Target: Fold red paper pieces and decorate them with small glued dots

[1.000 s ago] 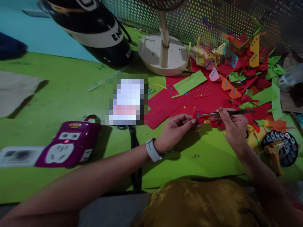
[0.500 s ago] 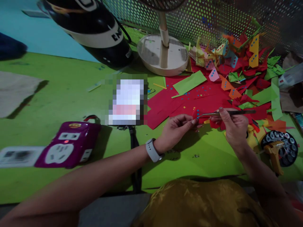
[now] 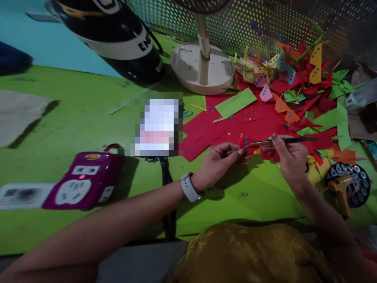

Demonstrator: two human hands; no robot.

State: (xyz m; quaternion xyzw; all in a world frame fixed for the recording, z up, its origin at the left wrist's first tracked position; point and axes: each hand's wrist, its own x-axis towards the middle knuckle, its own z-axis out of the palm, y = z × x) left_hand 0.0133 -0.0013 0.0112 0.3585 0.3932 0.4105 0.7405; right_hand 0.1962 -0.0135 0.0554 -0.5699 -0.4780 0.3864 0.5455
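Tweezers [image 3: 261,142] stay at dotted red paper [image 3: 242,140] in left hand [image 3: 221,158].

I cannot read the lit screen [image 3: 157,125]; it is pixelated. The far edge cuts off the black bottle [image 3: 118,43] and the fan [image 3: 203,55]. The left hand [image 3: 222,159] hides part of the red piece [image 3: 242,140], and the tip of the tweezers [image 3: 265,142] is too small for me to judge.
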